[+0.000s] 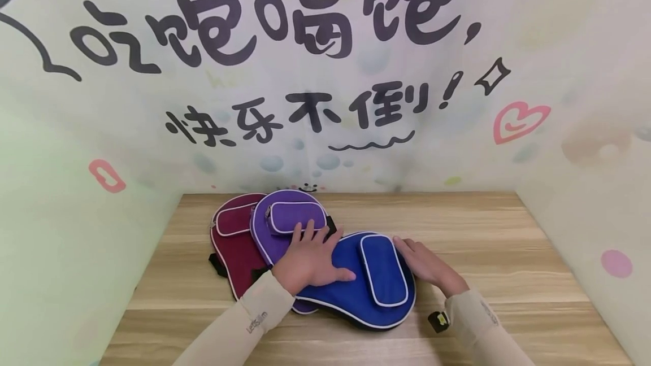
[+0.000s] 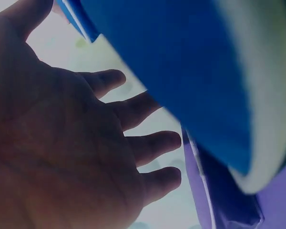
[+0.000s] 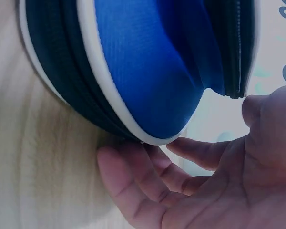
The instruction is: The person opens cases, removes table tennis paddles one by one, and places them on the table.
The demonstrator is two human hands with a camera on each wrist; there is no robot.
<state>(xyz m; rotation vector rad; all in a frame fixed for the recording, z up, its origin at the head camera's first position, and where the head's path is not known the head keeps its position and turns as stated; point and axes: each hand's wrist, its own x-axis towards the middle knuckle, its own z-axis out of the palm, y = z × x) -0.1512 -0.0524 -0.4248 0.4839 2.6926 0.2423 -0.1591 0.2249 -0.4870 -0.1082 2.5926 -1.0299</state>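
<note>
Three paddle-shaped zip cases with white piping and small front pockets overlap on the table: a maroon one, a purple one and a blue one on top at the right. With fingers spread, my left hand is over the narrow end of the blue case, its fingertips overlapping the purple pocket in the head view. Against the rounded right edge of the blue case, my right hand lies with fingers extended. The right wrist view shows its fingertips at the case's zipped side.
The wood-grain table extends to the right of the cases. A white wall with black lettering rises behind it, and side walls flank it. A small black piece with a yellow mark appears beside the right sleeve.
</note>
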